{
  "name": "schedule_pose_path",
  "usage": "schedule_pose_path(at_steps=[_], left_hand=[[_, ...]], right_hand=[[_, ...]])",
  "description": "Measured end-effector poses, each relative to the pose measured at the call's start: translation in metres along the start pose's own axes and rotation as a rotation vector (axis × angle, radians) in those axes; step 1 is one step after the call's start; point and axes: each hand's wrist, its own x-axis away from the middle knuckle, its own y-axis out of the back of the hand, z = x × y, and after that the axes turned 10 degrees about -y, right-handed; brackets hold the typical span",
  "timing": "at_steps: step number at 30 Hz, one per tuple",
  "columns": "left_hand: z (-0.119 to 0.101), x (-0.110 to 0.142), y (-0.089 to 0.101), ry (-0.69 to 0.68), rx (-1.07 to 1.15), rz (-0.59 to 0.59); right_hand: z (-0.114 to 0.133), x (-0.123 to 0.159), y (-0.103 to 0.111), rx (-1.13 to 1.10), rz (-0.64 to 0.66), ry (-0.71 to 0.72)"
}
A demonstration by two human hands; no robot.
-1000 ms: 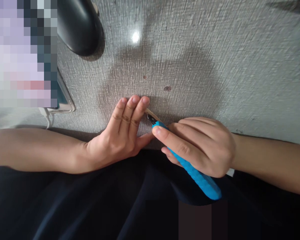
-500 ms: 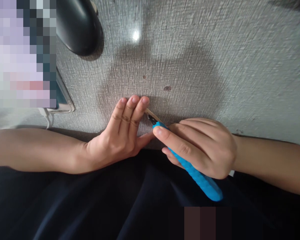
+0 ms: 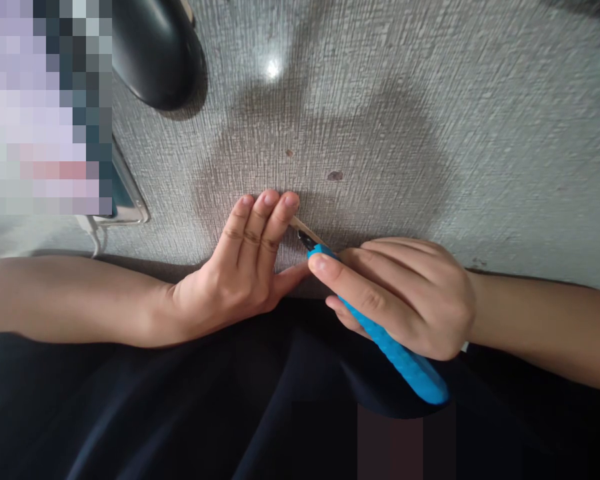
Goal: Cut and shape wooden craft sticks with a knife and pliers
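Observation:
A thin, light wooden stick [image 3: 308, 228] slants between my two hands over the near edge of the table. My left hand [image 3: 250, 267] has its fingers pressed together around the stick's upper end, which goes out of sight behind the fingertips. The left thumb reaches right, under the tool's tip. In my right hand [image 3: 410, 293] is a blue-handled craft knife [image 3: 400, 357], with the index finger laid along the top of the handle. Its dark tip lies right beside the stick; whether the edge touches the wood is hard to tell. The stick's lower end is hidden by the right hand.
A black computer mouse [image 3: 165, 60] sits at the upper left of the grey textured table [image 3: 505, 133]. Below it lies a phone-like device [image 3: 130, 193], partly blurred out, with a white cable [image 3: 96, 240]. Dark clothing [image 3: 180, 400] fills the near side.
My right hand and the knife have shifted very slightly right and down. My left hand stays in place.

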Motion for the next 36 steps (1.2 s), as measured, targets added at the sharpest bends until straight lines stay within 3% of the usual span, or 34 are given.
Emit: schedule_pose_path(at_steps=[2,7,13,18,24,29,33,36], left_hand=[[0.000,0.001,-0.001,0.027,0.056,0.013],[-0.001,0.001,-0.004,0.056,0.119,0.022],[-0.001,0.000,-0.002,0.018,0.015,-0.017],[0.000,0.000,-0.003,0.069,0.130,0.025],[0.000,-0.001,-0.004,0.070,0.143,0.027],[-0.001,0.000,-0.004,0.068,0.142,0.026],[0.000,0.000,-0.003,0.033,0.039,0.000],[0.001,-0.001,-0.003,0.018,0.030,-0.009]], right_hand=[[0.000,-0.001,0.002,-0.010,-0.017,-0.002],[0.000,-0.003,0.010,-0.008,0.103,0.010],[0.000,0.002,0.002,-0.027,0.013,-0.008],[0.000,0.003,0.002,-0.019,0.006,-0.002],[0.001,0.001,0.013,-0.012,0.136,0.003],[0.001,0.003,0.008,-0.010,0.017,-0.015],[0.000,-0.002,0.012,-0.024,0.117,0.005],[-0.001,-0.005,0.016,-0.015,0.114,0.014]])
